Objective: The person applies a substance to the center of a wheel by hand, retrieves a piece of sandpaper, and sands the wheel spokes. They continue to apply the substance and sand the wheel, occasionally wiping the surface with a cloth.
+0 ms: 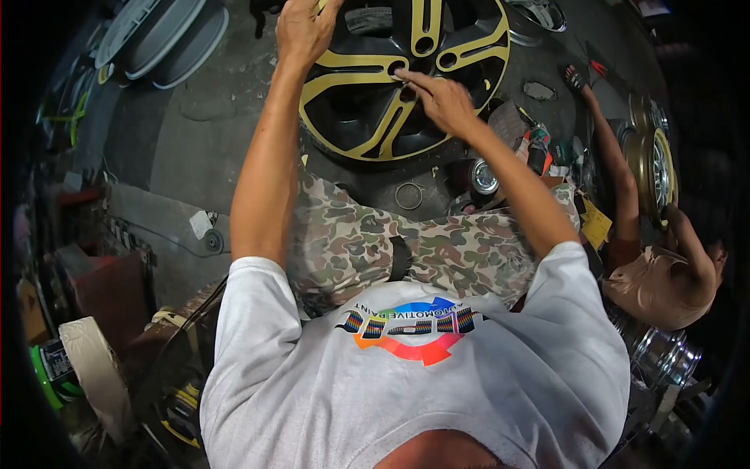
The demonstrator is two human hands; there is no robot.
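Note:
A black and yellow car wheel rim (pixel 373 147) lies face up in front of my knees, its far edge cut off by the top of the view. At its upper left edge is my left hand (pixel 305 33), fingers curled over the rim and partly out of view. My right hand (pixel 445 103) reaches over the lower right of the wheel. Its index finger and thumb are stretched toward the hub, touching or just above a yellow-faced spoke near a bolt hole. I cannot see anything held there.
Right of the wheel lie a green and red power tool (pixel 537 148) and a round metal can (pixel 483 178). A ring (pixel 408 196) sits on the floor before my knees. Another person (pixel 664 281) crouches at the right beside a gold rim (pixel 662 172). Silver rims (pixel 168 39) stand upper left.

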